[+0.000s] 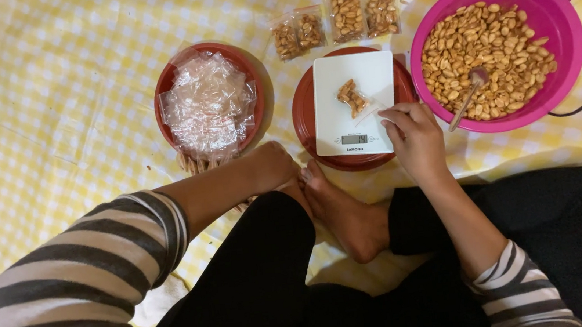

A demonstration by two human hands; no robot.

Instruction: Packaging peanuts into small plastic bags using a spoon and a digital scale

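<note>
Four filled peanut bags (336,19) are lying done at the checked cloth's (37,84) far edge, while a fifth bag (352,97) is being steadied on the white scale (329,85) by the right hand (415,139), fingers curled loosely at the scale's corner, the left hand (270,166) resting curled by the foot, and many peanuts are remaining in the pink bowl (559,12).

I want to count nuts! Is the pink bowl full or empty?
Mostly full. The pink bowl holds a thick layer of nuts hiding its bottom, with a spoon resting in them.
</note>
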